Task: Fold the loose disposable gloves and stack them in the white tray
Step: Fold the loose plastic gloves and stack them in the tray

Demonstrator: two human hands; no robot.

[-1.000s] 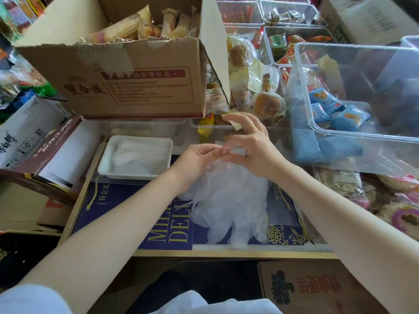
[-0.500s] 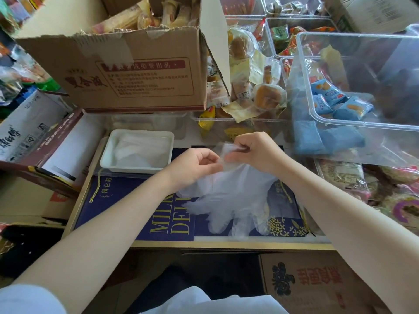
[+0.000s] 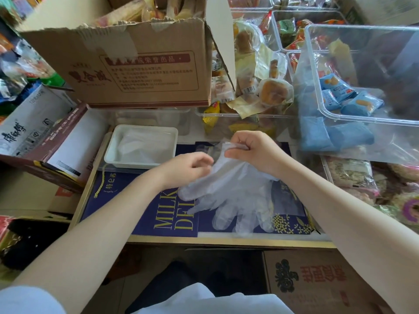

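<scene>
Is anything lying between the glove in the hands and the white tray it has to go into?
Nothing visible does. The glove, pinched at its cuff by the right hand with the left hand at its edge, sits just right of the white tray; only bare blue box lid lies between them.

Right hand (image 3: 254, 152) and left hand (image 3: 188, 168) pinch a clear glove (image 3: 233, 193) beside the white tray (image 3: 108, 155)

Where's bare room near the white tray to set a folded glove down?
Bare patch: the navy printed surface between the white plastic tray and the left hand. Crowded: clear disposable gloves under the right hand; the brown cardboard box sits behind the tray.
</scene>
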